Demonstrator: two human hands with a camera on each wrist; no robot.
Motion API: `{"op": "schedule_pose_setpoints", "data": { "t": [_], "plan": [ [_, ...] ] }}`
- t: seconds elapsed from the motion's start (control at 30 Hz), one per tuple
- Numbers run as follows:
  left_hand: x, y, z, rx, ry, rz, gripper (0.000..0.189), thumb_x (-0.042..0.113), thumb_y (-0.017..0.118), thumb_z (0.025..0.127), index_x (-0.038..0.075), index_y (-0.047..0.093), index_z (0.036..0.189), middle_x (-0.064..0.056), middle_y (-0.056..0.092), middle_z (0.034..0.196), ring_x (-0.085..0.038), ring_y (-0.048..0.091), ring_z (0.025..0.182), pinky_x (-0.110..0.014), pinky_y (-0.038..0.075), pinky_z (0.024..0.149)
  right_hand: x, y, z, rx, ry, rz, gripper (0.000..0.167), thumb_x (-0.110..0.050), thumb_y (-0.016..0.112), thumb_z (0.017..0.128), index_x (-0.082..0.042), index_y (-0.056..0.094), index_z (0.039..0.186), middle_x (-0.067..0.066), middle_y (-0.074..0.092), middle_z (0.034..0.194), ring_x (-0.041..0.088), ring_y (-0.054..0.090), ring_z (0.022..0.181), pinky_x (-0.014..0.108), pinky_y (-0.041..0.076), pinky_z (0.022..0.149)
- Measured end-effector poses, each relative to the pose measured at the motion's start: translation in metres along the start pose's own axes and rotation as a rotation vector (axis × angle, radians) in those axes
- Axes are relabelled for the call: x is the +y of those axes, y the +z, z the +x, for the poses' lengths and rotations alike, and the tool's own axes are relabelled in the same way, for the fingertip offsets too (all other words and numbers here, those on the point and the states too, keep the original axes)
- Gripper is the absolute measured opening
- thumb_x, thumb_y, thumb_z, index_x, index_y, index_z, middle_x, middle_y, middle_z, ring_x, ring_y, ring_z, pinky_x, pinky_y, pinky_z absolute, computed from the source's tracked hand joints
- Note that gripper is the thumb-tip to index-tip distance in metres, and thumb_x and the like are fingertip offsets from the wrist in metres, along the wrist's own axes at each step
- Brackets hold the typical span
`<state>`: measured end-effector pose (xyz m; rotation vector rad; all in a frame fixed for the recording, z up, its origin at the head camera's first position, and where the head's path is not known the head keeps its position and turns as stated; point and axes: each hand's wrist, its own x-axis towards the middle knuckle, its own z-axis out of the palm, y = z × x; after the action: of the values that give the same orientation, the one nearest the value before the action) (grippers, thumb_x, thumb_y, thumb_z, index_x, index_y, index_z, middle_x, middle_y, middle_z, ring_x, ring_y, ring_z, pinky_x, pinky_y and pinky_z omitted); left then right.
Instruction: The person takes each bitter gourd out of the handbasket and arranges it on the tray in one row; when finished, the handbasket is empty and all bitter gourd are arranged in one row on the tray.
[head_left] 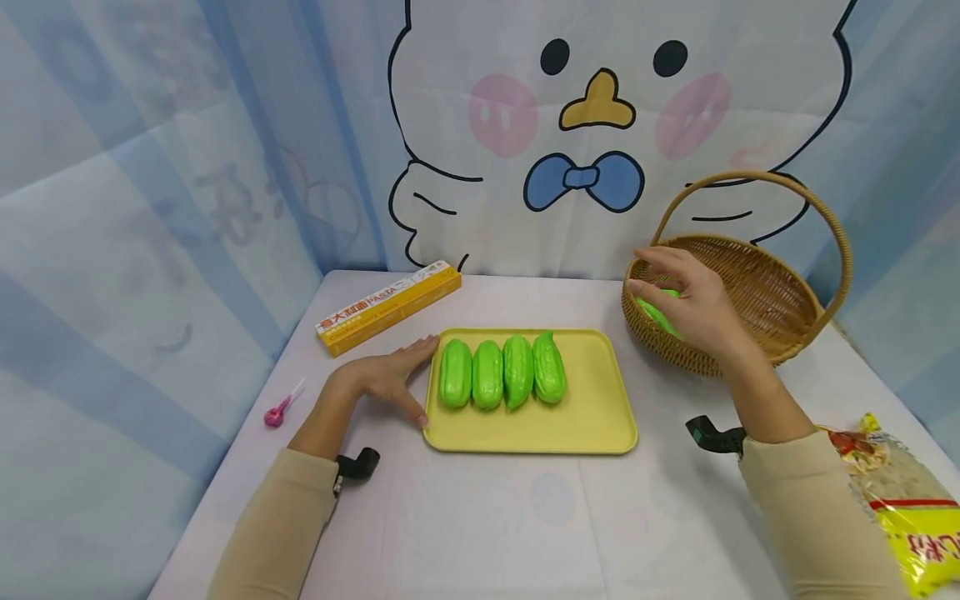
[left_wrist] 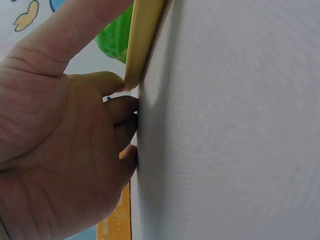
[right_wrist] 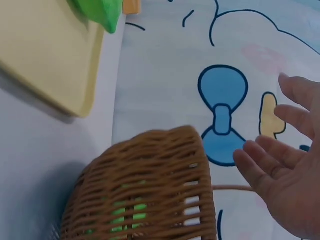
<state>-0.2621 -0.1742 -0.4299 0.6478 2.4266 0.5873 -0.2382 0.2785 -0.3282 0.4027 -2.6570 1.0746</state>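
Head view: where do the green vegetables [head_left: 488, 375] lie?

— Four lie side by side on the yellow tray [head_left: 600, 421], upper ends toward its far edge; more green [head_left: 660, 317] shows inside the wicker basket [head_left: 776, 287], at its left side and through the weave in the right wrist view; how many pieces are there cannot be told.

— And the left hand [head_left: 384, 377]?

— Unclenched, resting against the tray's left edge; thumb toward the near corner, fingers toward the far one; the left wrist view shows one fingertip touching the rim.

— What of the right hand [head_left: 696, 307]?

— Released, over the basket's left side, partly covering the green within; in the right wrist view its fingers are apart and the palm is bare.

— Which objects surround these?

— A yellow-orange box [head_left: 390, 307], set obliquely beyond the left hand; a pink lollipop [head_left: 275, 415], farther left on the white tablecloth [head_left: 487, 525]; a yellow-and-red packet [head_left: 911, 508], beside the right sleeve [head_left: 817, 508]; behind, a curtain [head_left: 600, 242] printed with a bow-tied figure.
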Motion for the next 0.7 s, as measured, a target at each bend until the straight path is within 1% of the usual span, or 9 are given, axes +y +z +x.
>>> {"op": "schedule_pose_setpoints", "data": {
  "t": [0.07, 0.17, 0.3, 0.43, 0.57, 0.7],
  "plan": [
    [0.000, 0.000, 0.000, -0.001, -0.002, -0.002, 0.149, 0.058, 0.095, 0.063, 0.020, -0.002, 0.169, -0.002, -0.003, 0.177, -0.026, -0.004, 0.164, -0.051, 0.004, 0.133, 0.002, -0.005, 0.001, -0.013, 0.027, -0.012, 0.056, -0.041, 0.065, 0.102, -0.023, 0.053, 0.154, 0.009, 0.045, 0.160, 0.039, 0.054, 0.131, 0.062, 0.049, 0.106],
    [-0.001, 0.000, 0.001, -0.004, -0.006, -0.006, 0.149, 0.058, 0.095, 0.063, 0.021, -0.002, 0.169, -0.001, -0.003, 0.177, -0.026, -0.004, 0.164, -0.052, 0.004, 0.133, 0.007, -0.010, 0.003, -0.016, 0.051, -0.017, 0.057, -0.044, 0.065, 0.102, -0.023, 0.053, 0.154, 0.010, 0.043, 0.161, 0.043, 0.055, 0.131, 0.064, 0.049, 0.105],
    [-0.001, 0.000, 0.001, -0.003, -0.004, -0.008, 0.150, 0.058, 0.096, 0.062, 0.020, -0.003, 0.169, -0.002, -0.004, 0.177, -0.026, -0.004, 0.164, -0.052, 0.004, 0.133, 0.012, -0.015, 0.008, -0.004, 0.062, -0.023, 0.056, -0.044, 0.063, 0.103, -0.021, 0.054, 0.153, 0.012, 0.044, 0.160, 0.040, 0.053, 0.133, 0.062, 0.049, 0.106],
    [-0.002, 0.000, 0.001, -0.001, 0.002, -0.006, 0.150, 0.058, 0.096, 0.062, 0.019, -0.003, 0.169, -0.003, -0.003, 0.177, -0.026, -0.004, 0.164, -0.052, 0.004, 0.133, 0.017, -0.018, 0.010, -0.004, 0.087, -0.027, 0.057, -0.048, 0.061, 0.103, -0.024, 0.053, 0.154, 0.011, 0.044, 0.160, 0.037, 0.050, 0.136, 0.062, 0.049, 0.106],
    [-0.003, 0.000, 0.001, 0.001, 0.006, -0.007, 0.150, 0.058, 0.096, 0.062, 0.019, -0.003, 0.169, -0.003, -0.003, 0.177, -0.026, -0.003, 0.164, -0.052, 0.004, 0.133, 0.026, -0.020, 0.013, -0.020, 0.119, -0.013, 0.060, -0.052, 0.060, 0.102, -0.027, 0.051, 0.156, 0.011, 0.044, 0.161, 0.038, 0.047, 0.139, 0.064, 0.047, 0.106],
    [-0.003, 0.000, 0.001, 0.001, -0.002, -0.008, 0.151, 0.060, 0.095, 0.061, 0.020, -0.003, 0.169, -0.002, -0.003, 0.177, -0.027, -0.004, 0.164, -0.053, 0.005, 0.133, 0.037, -0.022, 0.017, -0.034, 0.163, -0.013, 0.064, -0.055, 0.060, 0.101, -0.027, 0.049, 0.157, 0.013, 0.044, 0.159, 0.040, 0.047, 0.139, 0.065, 0.047, 0.105]
  ]
}}
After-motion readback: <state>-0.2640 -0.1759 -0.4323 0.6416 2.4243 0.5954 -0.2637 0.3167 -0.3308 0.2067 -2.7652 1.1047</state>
